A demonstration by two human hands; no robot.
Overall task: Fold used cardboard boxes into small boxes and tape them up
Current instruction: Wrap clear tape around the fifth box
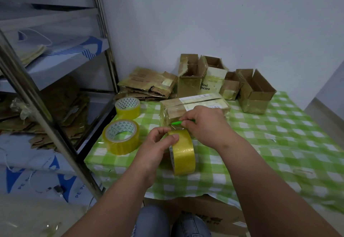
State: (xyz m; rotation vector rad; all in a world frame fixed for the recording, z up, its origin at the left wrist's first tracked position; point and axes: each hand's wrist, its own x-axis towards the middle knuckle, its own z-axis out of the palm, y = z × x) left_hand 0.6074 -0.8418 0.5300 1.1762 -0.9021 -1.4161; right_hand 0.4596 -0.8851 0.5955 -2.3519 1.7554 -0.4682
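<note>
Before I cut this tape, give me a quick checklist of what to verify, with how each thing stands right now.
1. Roll of tape held steady: ok, the left hand grips it on edge over the table.
2. Cutter ready: ok, the right hand pinches a green cutter at the stretched tape.
3. Blade out: cannot tell.
4. Left fingers clear of the cutter: not ok, they sit very near its tip.
5. Closed box taped: cannot tell, the right hand hides the near end.

Closed taped box (193,106) lies flat behind upright yellow tape roll (183,154).
</note>
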